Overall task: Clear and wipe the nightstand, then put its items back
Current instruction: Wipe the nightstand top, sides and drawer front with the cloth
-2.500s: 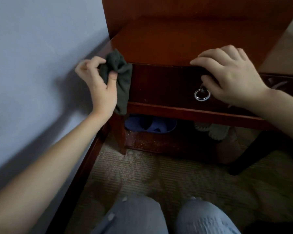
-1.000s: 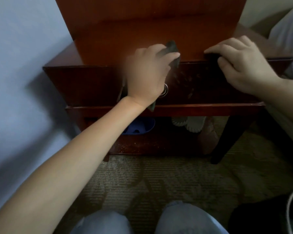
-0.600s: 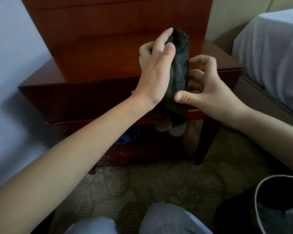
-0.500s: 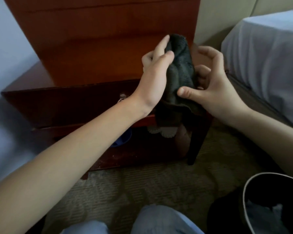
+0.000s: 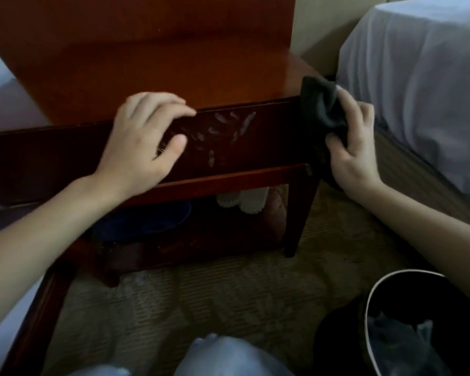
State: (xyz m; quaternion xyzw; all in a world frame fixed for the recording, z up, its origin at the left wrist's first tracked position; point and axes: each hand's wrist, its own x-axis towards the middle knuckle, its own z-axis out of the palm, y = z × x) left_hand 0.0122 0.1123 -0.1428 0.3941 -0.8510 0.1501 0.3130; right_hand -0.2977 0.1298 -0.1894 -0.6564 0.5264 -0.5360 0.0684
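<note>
The right grip [image 5: 356, 150] was closed around a bunched dark cloth [image 5: 322, 104], thumb and curled fingers pinching it and pressing it against the right front corner of the nightstand [image 5: 255, 175], where the top surface [image 5: 174, 77] met the leg. The cloth's lower end hung down along that corner. The left grip [image 5: 144, 142] held nothing: its loosely bent fingers lay over the front edge of the surface and its thumb rested flat on the drawer front [image 5: 269, 137]. A metal ring pull [image 5: 160, 151] showed only as a sliver beneath that thumb. Pale smudges [image 5: 223, 128] marked the drawer front between the two grips. On the lower shelf sat something blue [image 5: 147, 221] and something white [image 5: 244, 200], both too dim to name. A bed [image 5: 418, 77] stood to the right, and a black bin [image 5: 407, 273] stood on the carpet [image 5: 228, 294].
</note>
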